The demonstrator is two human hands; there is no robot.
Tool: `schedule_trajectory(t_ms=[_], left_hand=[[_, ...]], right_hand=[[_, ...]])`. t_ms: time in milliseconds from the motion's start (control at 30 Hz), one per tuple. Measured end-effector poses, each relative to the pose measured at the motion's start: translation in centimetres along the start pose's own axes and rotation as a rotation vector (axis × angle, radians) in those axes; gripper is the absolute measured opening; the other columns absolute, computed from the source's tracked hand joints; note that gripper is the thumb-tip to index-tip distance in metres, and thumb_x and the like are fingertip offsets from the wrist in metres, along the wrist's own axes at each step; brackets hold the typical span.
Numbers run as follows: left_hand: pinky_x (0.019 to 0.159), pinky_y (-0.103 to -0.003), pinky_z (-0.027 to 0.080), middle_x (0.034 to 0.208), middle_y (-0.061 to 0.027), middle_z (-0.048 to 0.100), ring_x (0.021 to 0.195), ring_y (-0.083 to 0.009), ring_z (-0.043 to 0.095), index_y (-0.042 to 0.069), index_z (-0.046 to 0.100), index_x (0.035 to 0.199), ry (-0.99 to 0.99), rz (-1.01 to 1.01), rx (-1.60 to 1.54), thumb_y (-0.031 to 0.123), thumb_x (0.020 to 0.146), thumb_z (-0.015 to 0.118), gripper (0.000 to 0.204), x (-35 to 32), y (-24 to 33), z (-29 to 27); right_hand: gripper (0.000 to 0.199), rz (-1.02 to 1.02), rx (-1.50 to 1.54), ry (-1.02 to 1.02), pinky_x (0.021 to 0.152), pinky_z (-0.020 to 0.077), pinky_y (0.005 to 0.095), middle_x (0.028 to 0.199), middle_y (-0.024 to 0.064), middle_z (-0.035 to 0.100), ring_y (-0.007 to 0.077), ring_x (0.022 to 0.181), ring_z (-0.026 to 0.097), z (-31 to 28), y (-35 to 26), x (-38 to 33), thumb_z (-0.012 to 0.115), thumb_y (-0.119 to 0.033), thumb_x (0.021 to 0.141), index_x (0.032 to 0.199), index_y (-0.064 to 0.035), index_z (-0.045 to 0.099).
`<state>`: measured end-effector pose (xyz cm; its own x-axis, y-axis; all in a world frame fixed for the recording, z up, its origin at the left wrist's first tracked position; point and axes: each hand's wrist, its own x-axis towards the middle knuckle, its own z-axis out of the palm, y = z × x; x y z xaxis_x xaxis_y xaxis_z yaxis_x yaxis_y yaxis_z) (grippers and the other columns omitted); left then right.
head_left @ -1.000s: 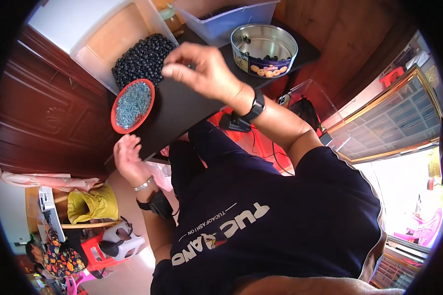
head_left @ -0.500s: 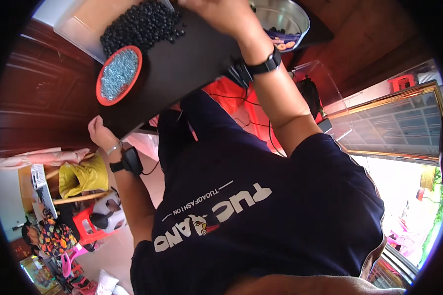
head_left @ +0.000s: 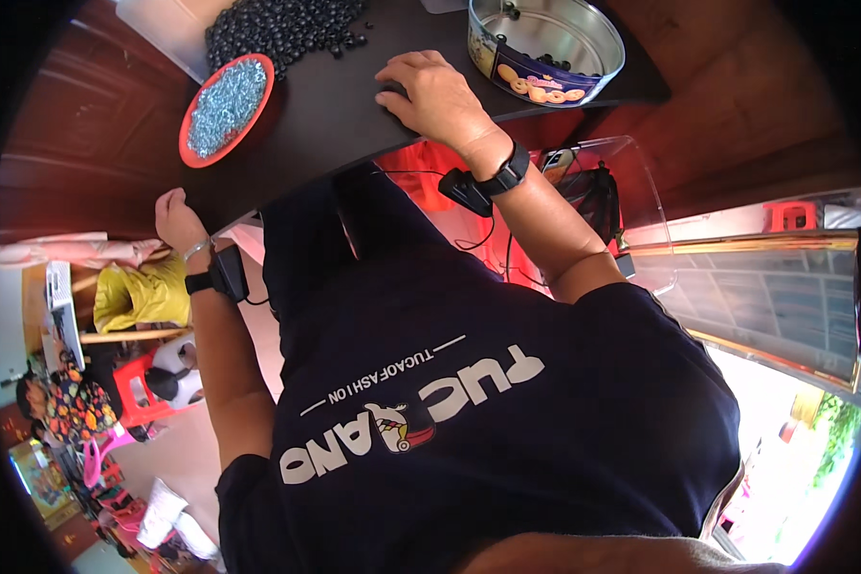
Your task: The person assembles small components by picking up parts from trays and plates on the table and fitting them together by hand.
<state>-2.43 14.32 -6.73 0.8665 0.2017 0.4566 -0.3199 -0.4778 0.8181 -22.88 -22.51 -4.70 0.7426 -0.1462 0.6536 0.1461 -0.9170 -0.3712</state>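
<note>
At the far left, well below the bowl we are taking as our landmark, a person in a black top with a bright flower print [head_left: 81, 397] is showing in the background. To the right of that person, a yellow sack [head_left: 143, 295] is standing open below the bowl, and a red plastic stool [head_left: 142, 383] is standing lower still.

We are holding our left hand [head_left: 179, 225] just below the bowl, by the table edge, with its fingers curled in and drawn narrow; whether they are gripping anything, we cannot tell. The landmark itself, an oval-looking red bowl [head_left: 201, 162], is sitting on a dark brown, smooth-topped table [head_left: 330, 115] and holding small, shiny, pale blue pieces [head_left: 225, 107]. Just above it, a translucent whitish plastic box [head_left: 163, 33] is lying behind a heap of glossy black beads [head_left: 282, 36], which is spreading above and right of the bowl.

Farther right of the bowl, we are keeping our right hand [head_left: 440, 100] palm down over the table, its thumb standing apart from the bent fingers; whether something small is lying underneath, we cannot tell. Well to the bowl's right, a round silvery metal tin with a purple biscuit-picture label [head_left: 545, 86] is holding a few black beads.
</note>
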Motion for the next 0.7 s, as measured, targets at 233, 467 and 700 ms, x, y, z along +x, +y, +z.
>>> schedule_trajectory(t_ms=[233,467,700], left_hand=[[0.079,-0.033,0.046,0.087,-0.0137,0.067,0.084,-0.0254,0.062,0.002,0.067,0.088,-0.034,0.059,0.187,0.019,0.078,0.059,0.021,-0.9,2.0,0.1],[0.081,-0.034,0.046,0.088,-0.0141,0.066,0.086,-0.0261,0.062,0.001,0.066,0.090,-0.022,0.058,0.160,0.020,0.080,0.056,0.023,-1.3,2.5,-0.1],[0.082,-0.033,0.044,0.091,-0.0157,0.064,0.087,-0.0261,0.060,-0.001,0.064,0.091,-0.089,0.084,0.123,0.018,0.081,0.055,0.023,-2.0,2.7,-0.4]], right_hand=[[0.023,0.002,-0.019,-0.043,0.088,0.0465,0.0375,0.104,0.0087,0.063,0.0286,0.103,0.056,-0.4,0.0,0.0,0.064,-0.023,0.079,0.095,-0.0065,0.066],[0.019,-0.015,0.004,-0.034,0.087,0.0464,0.0378,0.103,0.0090,0.063,0.0299,0.102,0.056,-0.1,0.3,0.2,0.061,-0.019,0.079,0.093,-0.0061,0.066],[0.016,0.027,0.054,-0.014,0.086,0.0466,0.0376,0.103,0.0099,0.064,0.0295,0.100,0.057,-0.2,0.2,0.2,0.061,-0.015,0.079,0.091,-0.0047,0.065]])
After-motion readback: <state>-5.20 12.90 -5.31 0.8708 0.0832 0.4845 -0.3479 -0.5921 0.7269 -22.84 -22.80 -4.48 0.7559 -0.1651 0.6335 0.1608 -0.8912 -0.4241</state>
